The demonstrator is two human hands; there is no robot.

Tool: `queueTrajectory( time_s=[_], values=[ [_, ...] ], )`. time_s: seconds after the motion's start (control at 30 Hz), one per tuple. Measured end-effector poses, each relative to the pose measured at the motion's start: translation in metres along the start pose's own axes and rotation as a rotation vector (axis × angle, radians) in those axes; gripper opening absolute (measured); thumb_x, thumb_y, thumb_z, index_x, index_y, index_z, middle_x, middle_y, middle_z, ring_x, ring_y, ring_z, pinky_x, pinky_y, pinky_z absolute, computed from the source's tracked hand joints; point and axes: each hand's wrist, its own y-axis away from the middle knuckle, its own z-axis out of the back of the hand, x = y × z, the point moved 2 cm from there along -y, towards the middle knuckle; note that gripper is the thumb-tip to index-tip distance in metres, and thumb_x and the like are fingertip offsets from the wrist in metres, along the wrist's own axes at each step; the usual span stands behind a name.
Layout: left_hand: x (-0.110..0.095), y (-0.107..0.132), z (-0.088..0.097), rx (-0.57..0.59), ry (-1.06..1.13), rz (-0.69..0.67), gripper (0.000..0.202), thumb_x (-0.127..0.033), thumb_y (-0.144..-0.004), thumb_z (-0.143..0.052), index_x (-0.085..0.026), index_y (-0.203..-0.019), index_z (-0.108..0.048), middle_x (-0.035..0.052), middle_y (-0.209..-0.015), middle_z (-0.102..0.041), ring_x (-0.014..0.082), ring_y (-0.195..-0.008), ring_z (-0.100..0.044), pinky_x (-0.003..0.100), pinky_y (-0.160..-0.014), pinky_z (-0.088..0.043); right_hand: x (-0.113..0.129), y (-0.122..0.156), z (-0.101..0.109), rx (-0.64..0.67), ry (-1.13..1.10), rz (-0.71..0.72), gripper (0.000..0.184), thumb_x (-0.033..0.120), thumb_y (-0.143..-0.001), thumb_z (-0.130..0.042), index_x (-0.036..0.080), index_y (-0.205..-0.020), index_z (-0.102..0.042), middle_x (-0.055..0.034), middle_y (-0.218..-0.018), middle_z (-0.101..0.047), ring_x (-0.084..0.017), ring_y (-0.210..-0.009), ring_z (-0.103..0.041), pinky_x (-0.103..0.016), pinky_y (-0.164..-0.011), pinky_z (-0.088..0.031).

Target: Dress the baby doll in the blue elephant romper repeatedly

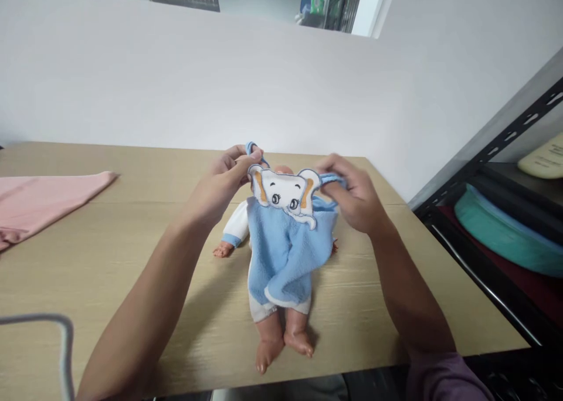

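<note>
A baby doll [269, 337] lies on its back on the wooden table, its bare feet toward me. One white sleeve with a blue cuff [236, 225] shows at its left. Over its body hangs a light-blue fleece doll garment [281, 254] with a white elephant face on the top and blue straps. My left hand [233, 169] pinches the strap at the left. Fingers of my right hand [349, 190] are closed round the right strap, slightly blurred. The garment hides most of the doll's head and trunk.
A pink cloth [48, 204] lies on the table [167, 178] at the left. A grey curved tube [65, 342] stands at the front left. To the right is a black shelf rack [492, 307] with a teal basin [505, 231]. A white wall [197, 84] rises behind.
</note>
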Motion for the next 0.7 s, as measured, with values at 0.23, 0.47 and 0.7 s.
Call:
queueTrajectory(
  time_s=[0.23, 0.47, 0.7],
  values=[
    [0.021, -0.01, 0.006, -0.138, -0.087, -0.018, 0.032, -0.046, -0.091, -0.082, -0.023, -0.099, -0.061, 0.0024, -0.094, -0.068, 0.0195, -0.087, -0.066, 0.036, -0.089, -0.058, 0.003, -0.002, 0.004, -0.229, -0.103, -0.036, 0.037, 0.055, -0.107, -0.059, 0.027, -0.083, -0.057, -0.0008, -0.075, -0.049, -0.019, -0.067, -0.05, -0.034, -0.064, -0.046],
    [0.046, -0.011, -0.004, 0.47, -0.053, -0.129, 0.045, -0.044, -0.098, -0.07, -0.026, -0.139, -0.067, 0.0131, -0.15, -0.069, 0.0321, -0.142, -0.064, 0.049, -0.12, -0.052, 0.016, 0.004, -0.003, -0.07, -0.106, -0.099, 0.03, 0.036, -0.106, -0.054, 0.024, -0.08, -0.061, -0.0006, -0.073, -0.051, -0.017, -0.064, -0.042, -0.032, -0.06, -0.036],
    [0.039, -0.004, -0.003, 0.742, -0.343, -0.156, 0.056, -0.055, -0.087, -0.086, -0.029, -0.136, -0.078, 0.0106, -0.136, -0.078, 0.0373, -0.127, -0.072, 0.049, -0.111, -0.06, -0.008, -0.007, 0.008, -0.136, -0.194, -0.132, 0.035, 0.05, -0.103, -0.056, 0.025, -0.082, -0.066, -0.0016, -0.073, -0.053, -0.017, -0.061, -0.042, -0.031, -0.052, -0.033]
  ],
)
